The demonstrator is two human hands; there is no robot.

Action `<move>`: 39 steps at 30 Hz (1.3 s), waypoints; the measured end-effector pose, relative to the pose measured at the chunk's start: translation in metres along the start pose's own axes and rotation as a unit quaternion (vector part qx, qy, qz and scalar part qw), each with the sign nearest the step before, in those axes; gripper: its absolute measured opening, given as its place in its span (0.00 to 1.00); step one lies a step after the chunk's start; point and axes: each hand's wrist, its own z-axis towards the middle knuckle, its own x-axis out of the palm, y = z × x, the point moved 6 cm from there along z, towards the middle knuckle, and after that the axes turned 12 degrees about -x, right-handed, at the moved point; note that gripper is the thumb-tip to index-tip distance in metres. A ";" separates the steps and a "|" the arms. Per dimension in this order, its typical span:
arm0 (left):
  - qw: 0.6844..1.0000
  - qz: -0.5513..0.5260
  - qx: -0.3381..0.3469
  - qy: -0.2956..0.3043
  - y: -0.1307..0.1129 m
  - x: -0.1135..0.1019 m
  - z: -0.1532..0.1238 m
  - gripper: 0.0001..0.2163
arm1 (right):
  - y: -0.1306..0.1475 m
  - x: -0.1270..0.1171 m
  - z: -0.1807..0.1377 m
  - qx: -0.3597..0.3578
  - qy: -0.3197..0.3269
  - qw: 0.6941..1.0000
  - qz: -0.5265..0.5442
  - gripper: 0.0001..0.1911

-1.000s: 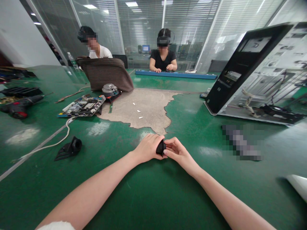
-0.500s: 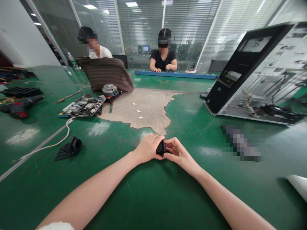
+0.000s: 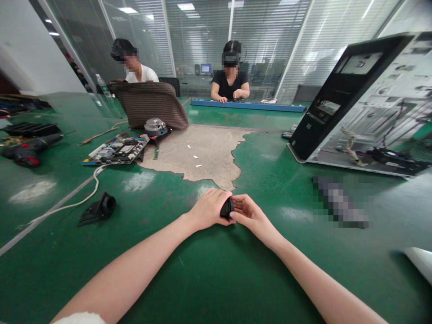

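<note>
A small black plastic part (image 3: 226, 209) is held between my two hands over the green table (image 3: 216, 279). My left hand (image 3: 209, 208) wraps round its left side, with the thumb below it and the fingers over the top. From the right, my right hand (image 3: 249, 211) grips the part's edge with its fingertips. What the part is, I cannot make out. Another black plastic piece (image 3: 101, 208), with a round opening, lies on the table beyond my left forearm.
At the left are a power drill (image 3: 29, 148), a circuit board (image 3: 118, 149) and a pale cable (image 3: 67, 203). A black computer case (image 3: 330, 103) stands open-sided at the right. A blue bar (image 3: 248, 105) lies far back, before a seated person (image 3: 230, 81); another person (image 3: 145, 73) sits left.
The black part has turned slightly between my hands, and my right fingertips have shifted a little along its edge. Both arms are otherwise almost still.
</note>
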 end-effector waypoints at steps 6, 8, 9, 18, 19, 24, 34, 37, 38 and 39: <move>1.000 0.011 0.007 -0.004 0.000 0.000 0.000 0.25 | 0.004 0.001 -0.001 -0.019 -0.003 1.000 0.014 0.14; 1.000 0.010 0.007 -0.008 0.000 0.000 0.000 0.25 | 0.002 0.000 -0.001 -0.009 -0.014 1.000 0.018 0.12; 1.000 0.008 0.007 -0.008 0.000 0.000 0.000 0.25 | 0.001 0.001 -0.001 -0.006 -0.017 1.000 0.020 0.12; 1.000 0.000 0.003 -0.005 0.000 0.000 0.000 0.26 | -0.002 -0.001 0.000 0.006 -0.017 1.000 -0.003 0.15; 1.000 -0.001 0.002 -0.002 0.001 0.001 0.000 0.26 | 0.000 -0.001 0.000 0.003 -0.009 1.000 -0.002 0.15; 1.000 0.004 0.009 0.001 0.000 0.001 0.000 0.27 | 0.006 0.001 -0.002 -0.024 0.001 1.000 0.012 0.14; 1.000 -0.004 0.000 -0.007 0.000 -0.001 0.000 0.25 | -0.001 0.000 0.000 0.000 -0.026 1.000 -0.006 0.16; 1.000 -0.002 -0.001 0.000 0.000 0.000 0.000 0.26 | 0.003 0.002 -0.001 -0.001 -0.002 1.000 -0.002 0.16; 1.000 -0.001 0.001 0.003 0.001 0.000 0.000 0.26 | 0.005 0.002 -0.001 -0.009 0.004 1.000 0.001 0.15; 1.000 0.000 0.002 0.005 0.001 0.000 0.000 0.26 | 0.007 0.002 -0.001 -0.017 0.007 1.000 0.003 0.14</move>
